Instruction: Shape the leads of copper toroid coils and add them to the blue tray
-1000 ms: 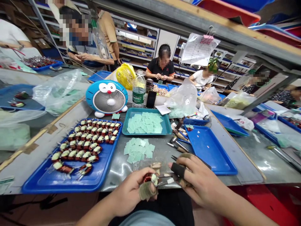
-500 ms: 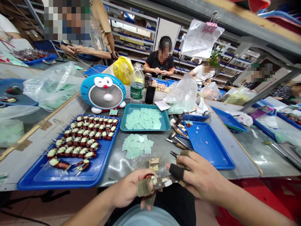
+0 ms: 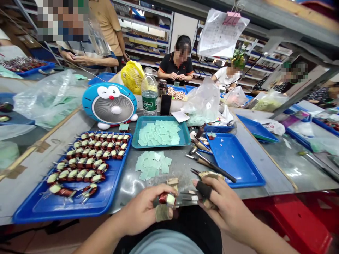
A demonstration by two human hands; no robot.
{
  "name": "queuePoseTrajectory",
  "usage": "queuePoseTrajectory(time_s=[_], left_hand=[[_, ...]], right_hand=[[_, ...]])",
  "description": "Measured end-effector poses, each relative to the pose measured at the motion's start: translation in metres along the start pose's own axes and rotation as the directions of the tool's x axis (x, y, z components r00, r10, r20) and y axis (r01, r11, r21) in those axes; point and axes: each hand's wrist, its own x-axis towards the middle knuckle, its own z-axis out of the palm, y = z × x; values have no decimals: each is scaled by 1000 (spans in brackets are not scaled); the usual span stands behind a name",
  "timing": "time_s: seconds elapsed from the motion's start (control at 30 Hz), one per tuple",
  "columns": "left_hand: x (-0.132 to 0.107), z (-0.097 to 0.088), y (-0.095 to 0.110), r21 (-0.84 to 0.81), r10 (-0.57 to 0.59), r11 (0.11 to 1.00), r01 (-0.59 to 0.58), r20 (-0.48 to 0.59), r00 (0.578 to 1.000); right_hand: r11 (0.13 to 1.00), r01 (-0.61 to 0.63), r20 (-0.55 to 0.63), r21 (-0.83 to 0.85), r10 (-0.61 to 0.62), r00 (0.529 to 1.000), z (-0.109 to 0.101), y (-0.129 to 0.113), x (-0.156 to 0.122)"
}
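Observation:
My left hand [image 3: 144,210] pinches a copper-wound coil [image 3: 166,198] with a white band on it, and a tan wrap covers the thumb. My right hand [image 3: 219,197] wears a black finger wrap and holds a small pointed metal tool [image 3: 188,194], its tips right beside the coil. Just above the hands lie small tan pieces [image 3: 172,181]. Loose pale green paper squares [image 3: 152,165] sit on the steel bench top [image 3: 182,169]. Rows of finished coils [image 3: 90,158] fill a blue tray [image 3: 42,211] to the left.
A teal tray [image 3: 161,144] holds green squares. A blue tray [image 3: 235,162] and wooden-handled tools [image 3: 212,165] lie to the right. Behind stand a cartoon fan [image 3: 109,104], water bottle [image 3: 149,95] and plastic bag [image 3: 202,104]. A co-worker [image 3: 176,67] sits across.
The whole scene has slid left and slightly upward in view as my head turned. The coil now shows more clearly between my left fingers, and my right hand has uncovered a long dark-handled tool.

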Motion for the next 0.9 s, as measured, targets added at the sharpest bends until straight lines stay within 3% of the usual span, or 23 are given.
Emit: queuePoseTrajectory(time_s=[0.07,0.17,0.33,0.53,0.67,0.73,0.8,0.87,0.9], left_hand=[[4,-3,1,144,63,988,-55,-51,997],[9,-3,0,170,109,981,-91,-101,989],[10,2,-2,146,117,984,-100,-113,987],[5,2,-5,277,185,950,-144,-127,975],[-5,-6,-11,310,165,944,-113,-145,976],[-11,-13,-19,232,99,971,-49,-208,973],[-14,-19,-29,87,9,996,19,-309,951],[-13,-22,-38,-89,-68,996,32,-441,895],[-11,-22,-42,-167,-96,986,11,-509,856]], right_hand=[[998,-58,-32,22,59,998,13,-3,-5],[991,-128,-87,29,130,988,24,-7,-8],[993,-117,-107,-3,116,987,27,-12,-3],[994,-107,-107,-8,105,989,31,-17,13],[990,-132,-41,56,134,990,38,-18,10],[952,-283,28,116,281,959,42,-13,8],[868,-478,93,137,469,878,48,-3,14],[806,-580,139,119,565,813,59,12,36],[810,-576,157,110,558,815,66,19,52]])
